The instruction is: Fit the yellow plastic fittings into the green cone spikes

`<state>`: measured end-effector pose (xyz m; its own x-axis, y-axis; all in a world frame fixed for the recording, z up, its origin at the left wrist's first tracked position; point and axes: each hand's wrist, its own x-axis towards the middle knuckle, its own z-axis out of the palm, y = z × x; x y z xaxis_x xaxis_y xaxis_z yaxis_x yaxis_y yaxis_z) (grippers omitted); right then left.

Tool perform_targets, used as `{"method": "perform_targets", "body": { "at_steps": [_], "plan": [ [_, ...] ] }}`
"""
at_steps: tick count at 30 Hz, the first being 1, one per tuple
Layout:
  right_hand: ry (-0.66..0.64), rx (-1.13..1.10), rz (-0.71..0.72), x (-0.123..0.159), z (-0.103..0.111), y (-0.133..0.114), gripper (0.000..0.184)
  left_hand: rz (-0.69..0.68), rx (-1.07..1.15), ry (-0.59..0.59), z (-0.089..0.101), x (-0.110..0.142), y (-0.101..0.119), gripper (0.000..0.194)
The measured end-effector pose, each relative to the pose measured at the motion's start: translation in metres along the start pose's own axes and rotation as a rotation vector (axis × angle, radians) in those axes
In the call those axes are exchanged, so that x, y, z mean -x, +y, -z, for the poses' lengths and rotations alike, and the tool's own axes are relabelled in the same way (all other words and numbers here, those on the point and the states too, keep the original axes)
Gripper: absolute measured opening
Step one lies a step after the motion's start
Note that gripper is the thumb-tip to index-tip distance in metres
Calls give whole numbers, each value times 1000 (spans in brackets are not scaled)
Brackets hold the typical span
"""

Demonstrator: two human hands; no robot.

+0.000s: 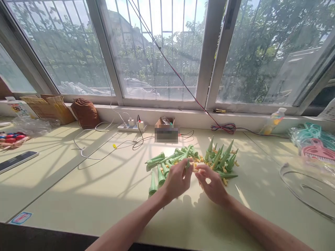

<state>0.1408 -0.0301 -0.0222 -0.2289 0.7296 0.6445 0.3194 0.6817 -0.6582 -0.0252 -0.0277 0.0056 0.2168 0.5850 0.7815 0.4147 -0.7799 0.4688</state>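
Observation:
My left hand [176, 178] is closed round a green plastic cone-shaped spike [187, 164], most of it hidden by the fingers. Close beside it, my right hand [214, 184] pinches a small orange-yellow plastic piece [195, 168] at the spike's end; whether the two are joined I cannot tell. Behind and left of my hands lies a pile of green spikes [157, 160], a few standing on their wide ends. To the right, a cluster of upright green spikes [225, 157] has orange-yellow pieces sticking out of the sides. More small orange-yellow pieces [200, 159] lie between the groups.
A small cardboard box [172, 121] and a white power strip [132, 127] stand by the window sill. Cables [223, 128] cross the table's back. At left are a phone [18, 161] and brown bag [85, 113]; at right, a bottle [274, 121] and pink dustpan-like item [318, 151].

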Motion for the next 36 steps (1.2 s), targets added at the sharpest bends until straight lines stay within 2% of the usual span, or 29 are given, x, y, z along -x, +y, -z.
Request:
{"method": "perform_targets", "body": {
  "at_steps": [15, 36],
  "plan": [
    [-13, 52, 36, 0, 2, 4, 16, -12, -26, 4, 0, 0, 0, 8],
    [-57, 121, 52, -2, 7, 2, 29, 24, -2, -5, -1, 2, 4, 8]
  ]
}}
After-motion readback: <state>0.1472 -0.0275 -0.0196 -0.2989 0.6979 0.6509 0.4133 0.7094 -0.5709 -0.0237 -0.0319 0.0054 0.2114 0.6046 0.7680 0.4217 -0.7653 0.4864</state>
